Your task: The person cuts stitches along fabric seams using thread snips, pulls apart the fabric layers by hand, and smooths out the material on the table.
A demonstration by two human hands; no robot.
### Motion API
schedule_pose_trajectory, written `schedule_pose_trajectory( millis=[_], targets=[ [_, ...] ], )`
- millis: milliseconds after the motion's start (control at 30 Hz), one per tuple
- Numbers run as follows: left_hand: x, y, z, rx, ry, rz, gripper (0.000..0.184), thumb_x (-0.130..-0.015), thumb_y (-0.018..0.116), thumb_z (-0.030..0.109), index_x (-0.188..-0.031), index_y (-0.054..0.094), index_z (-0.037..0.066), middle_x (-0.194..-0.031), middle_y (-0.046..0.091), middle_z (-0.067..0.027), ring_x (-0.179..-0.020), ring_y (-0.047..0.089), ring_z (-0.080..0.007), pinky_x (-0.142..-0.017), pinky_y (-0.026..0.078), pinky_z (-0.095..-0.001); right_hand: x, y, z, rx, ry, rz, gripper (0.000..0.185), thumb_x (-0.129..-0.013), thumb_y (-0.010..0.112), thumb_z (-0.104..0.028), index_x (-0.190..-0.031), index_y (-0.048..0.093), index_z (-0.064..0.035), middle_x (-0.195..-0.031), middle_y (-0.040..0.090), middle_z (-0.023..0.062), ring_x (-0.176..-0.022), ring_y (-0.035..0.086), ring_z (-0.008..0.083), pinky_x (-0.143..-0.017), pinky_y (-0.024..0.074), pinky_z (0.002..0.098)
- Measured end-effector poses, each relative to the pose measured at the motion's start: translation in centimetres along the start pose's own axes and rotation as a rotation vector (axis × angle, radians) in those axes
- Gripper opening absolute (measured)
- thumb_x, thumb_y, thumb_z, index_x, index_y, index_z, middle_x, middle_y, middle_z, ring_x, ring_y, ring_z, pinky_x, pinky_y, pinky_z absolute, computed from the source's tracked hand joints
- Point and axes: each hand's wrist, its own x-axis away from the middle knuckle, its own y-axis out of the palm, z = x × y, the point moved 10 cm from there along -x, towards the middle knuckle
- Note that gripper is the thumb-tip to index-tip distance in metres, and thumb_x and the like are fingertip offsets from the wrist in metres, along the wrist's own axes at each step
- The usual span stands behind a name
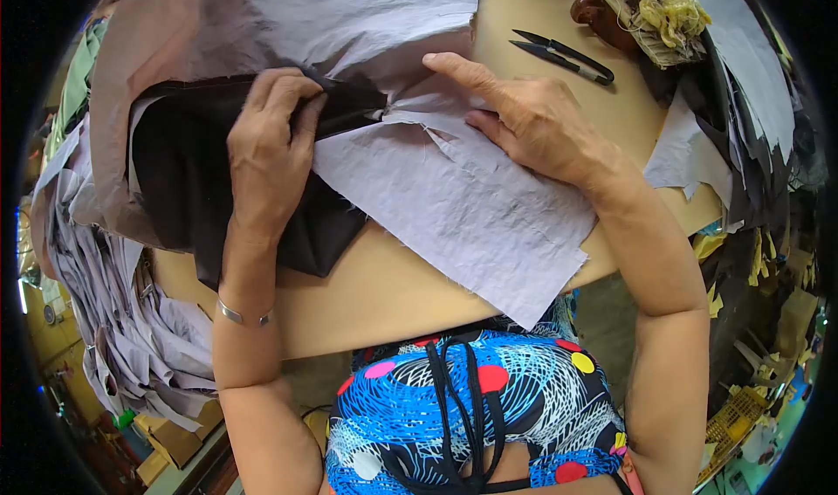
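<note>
My left hand (275, 133) is closed, its fingers and thumb pinched on the folded edge of a black cloth (188, 159). The cloth spreads to the left and under my wrist. Beside it, a pale lilac-grey cloth piece (489, 207) with frayed edges hangs over the front edge of the table. My right hand (537, 120) rests over this pale piece, index finger stretched out and thumb apart. Its other fingers are partly hidden. Between my hands, the pale and black cloths meet at a narrow seam. A larger greyish cloth (349, 15) lies behind them.
Black thread snips (566, 57) lie on the tan table (393, 277) beyond my right hand. Yellow thread scraps (663, 15) sit at the far right. Dark and pale fabric (751, 85) hangs there. A stack of pale cloth pieces (122, 303) drapes at the left. A yellow basket (733, 421) stands low right.
</note>
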Motion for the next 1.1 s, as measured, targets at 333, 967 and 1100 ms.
schedule_pose_trajectory(
  millis=[333, 967, 1100],
  targets=[
    [4.5, 3.2, 9.6, 0.011, 0.458, -0.35, 0.025, -0.067, 0.064, 0.004, -0.092, 0.063, 0.004, -0.098, 0.06, -0.0088, -0.095, 0.063, -0.026, -0.08, 0.054, -0.0345, -0.4, -0.9, 1.4, -0.238, 0.119, -0.1, 0.067, -0.075, 0.067, -0.001, -0.137, 0.045, -0.0155, -0.107, 0.066, 0.0114, -0.082, 0.064, 0.0271, -0.078, 0.05, 0.0348],
    [3.7, 4.7, 9.2, 0.18, 0.4, -0.239, 0.033, -0.067, 0.063, 0.004, -0.1, 0.064, 0.003, -0.1, 0.057, -0.008, -0.088, 0.06, -0.0239, -0.079, 0.051, -0.035, -1.2, -1.0, 2.0, -0.13, 0.287, -0.104, 0.069, -0.078, 0.055, 0.008, -0.141, 0.04, -0.0128, -0.114, 0.063, 0.0146, -0.094, 0.064, 0.026, -0.085, 0.0491, 0.0335],
    [4.0, 4.9, 9.5, 0.129, 0.456, -0.257, 0.029, -0.067, 0.063, 0.005, -0.096, 0.065, 0.005, -0.106, 0.058, -0.0067, -0.089, 0.06, -0.0208, -0.079, 0.05, -0.0335, -0.8, -1.7, 0.8, -0.16, -0.044, 0.162, 0.072, -0.076, 0.062, 0.006, -0.141, 0.041, -0.0161, -0.126, 0.059, 0.0086, -0.09, 0.063, 0.0242, -0.081, 0.049, 0.0349]
  ],
)
